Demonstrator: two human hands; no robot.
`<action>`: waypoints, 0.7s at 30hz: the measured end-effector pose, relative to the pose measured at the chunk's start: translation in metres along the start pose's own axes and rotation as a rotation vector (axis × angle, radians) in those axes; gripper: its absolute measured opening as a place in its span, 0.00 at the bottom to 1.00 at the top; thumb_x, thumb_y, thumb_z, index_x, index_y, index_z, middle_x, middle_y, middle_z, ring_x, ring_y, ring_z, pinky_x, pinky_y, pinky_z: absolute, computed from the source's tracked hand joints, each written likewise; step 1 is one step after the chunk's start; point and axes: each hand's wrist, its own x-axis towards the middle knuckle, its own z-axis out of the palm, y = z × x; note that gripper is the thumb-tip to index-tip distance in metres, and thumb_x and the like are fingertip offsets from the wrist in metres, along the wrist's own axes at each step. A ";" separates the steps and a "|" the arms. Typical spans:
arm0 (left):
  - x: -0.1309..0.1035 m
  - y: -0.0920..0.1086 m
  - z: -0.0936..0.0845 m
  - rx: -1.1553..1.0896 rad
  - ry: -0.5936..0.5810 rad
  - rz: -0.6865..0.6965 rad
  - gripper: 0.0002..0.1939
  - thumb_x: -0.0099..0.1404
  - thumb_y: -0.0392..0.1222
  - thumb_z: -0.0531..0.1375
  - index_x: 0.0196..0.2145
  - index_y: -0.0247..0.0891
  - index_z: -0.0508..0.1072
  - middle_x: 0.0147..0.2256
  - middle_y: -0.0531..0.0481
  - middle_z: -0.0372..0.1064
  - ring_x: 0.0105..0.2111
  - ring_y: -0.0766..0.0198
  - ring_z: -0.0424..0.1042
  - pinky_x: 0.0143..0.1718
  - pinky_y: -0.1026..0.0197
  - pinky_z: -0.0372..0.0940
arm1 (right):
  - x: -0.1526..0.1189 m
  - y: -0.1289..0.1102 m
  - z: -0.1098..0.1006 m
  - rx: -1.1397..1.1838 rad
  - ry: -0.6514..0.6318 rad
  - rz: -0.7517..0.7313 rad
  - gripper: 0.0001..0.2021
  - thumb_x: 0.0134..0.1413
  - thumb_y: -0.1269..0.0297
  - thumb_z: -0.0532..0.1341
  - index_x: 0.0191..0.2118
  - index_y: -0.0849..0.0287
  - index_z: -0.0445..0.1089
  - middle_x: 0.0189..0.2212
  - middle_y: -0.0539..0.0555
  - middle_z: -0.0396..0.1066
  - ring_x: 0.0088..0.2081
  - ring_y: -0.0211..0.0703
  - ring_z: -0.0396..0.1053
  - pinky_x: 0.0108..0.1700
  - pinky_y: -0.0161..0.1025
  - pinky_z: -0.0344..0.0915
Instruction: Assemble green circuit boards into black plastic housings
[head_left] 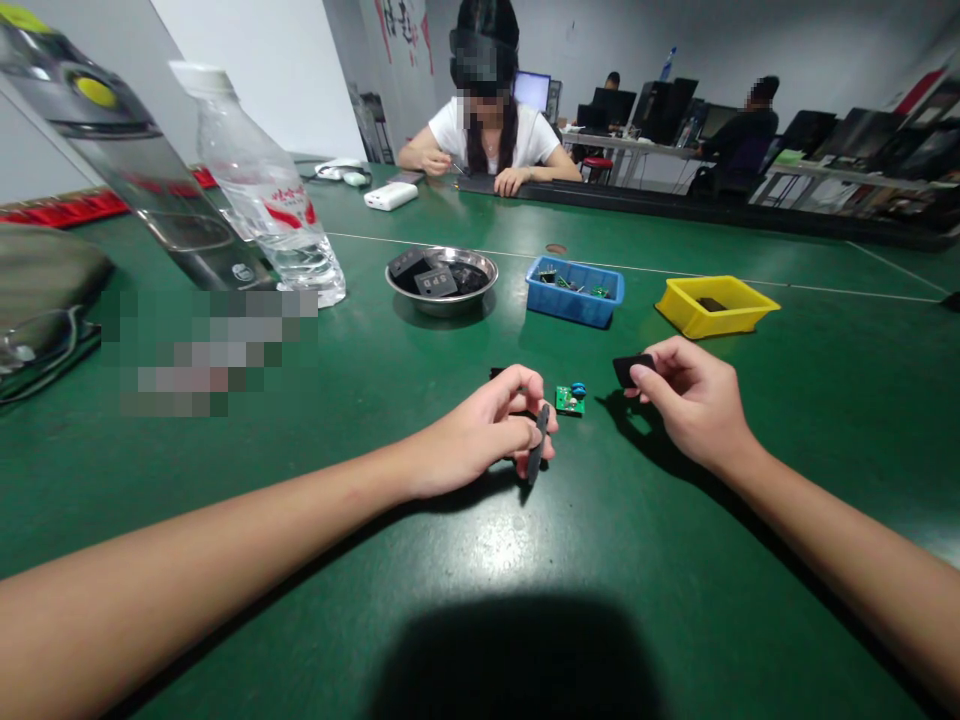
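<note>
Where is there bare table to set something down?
Bare tabletop spreads between the forearms, and right of the yellow bin and right hand. It's crowded around the circuit board near the left hand, and at upper left by the bottles.

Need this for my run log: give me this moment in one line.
left hand: holds thin dark piece | right hand: holds black piece | green circuit board: on table, between hands

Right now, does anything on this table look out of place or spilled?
Nothing looks spilled. One green circuit board lies loose between the left hand and right hand, outside the blue bin holding similar-looking parts. The clear bottle seems to lean, perhaps only lens distortion.
</note>
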 end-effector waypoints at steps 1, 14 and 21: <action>0.000 0.000 -0.001 0.017 -0.011 0.000 0.16 0.54 0.34 0.63 0.40 0.41 0.64 0.34 0.55 0.69 0.32 0.66 0.75 0.30 0.65 0.66 | -0.005 -0.006 0.003 0.011 -0.038 -0.010 0.09 0.59 0.59 0.67 0.32 0.55 0.70 0.23 0.48 0.73 0.24 0.40 0.69 0.29 0.38 0.65; 0.000 0.006 0.002 0.305 -0.106 -0.018 0.16 0.68 0.50 0.65 0.35 0.31 0.77 0.30 0.49 0.71 0.29 0.67 0.70 0.30 0.66 0.69 | -0.044 -0.046 0.021 0.176 -0.188 -0.019 0.08 0.64 0.61 0.65 0.34 0.55 0.69 0.27 0.49 0.71 0.27 0.39 0.68 0.30 0.37 0.68; 0.002 0.002 -0.002 0.299 -0.097 0.024 0.17 0.70 0.52 0.63 0.38 0.32 0.80 0.34 0.47 0.73 0.32 0.65 0.70 0.32 0.65 0.69 | -0.046 -0.046 0.022 0.238 -0.204 -0.021 0.07 0.67 0.61 0.63 0.36 0.54 0.71 0.32 0.50 0.74 0.29 0.39 0.69 0.30 0.37 0.67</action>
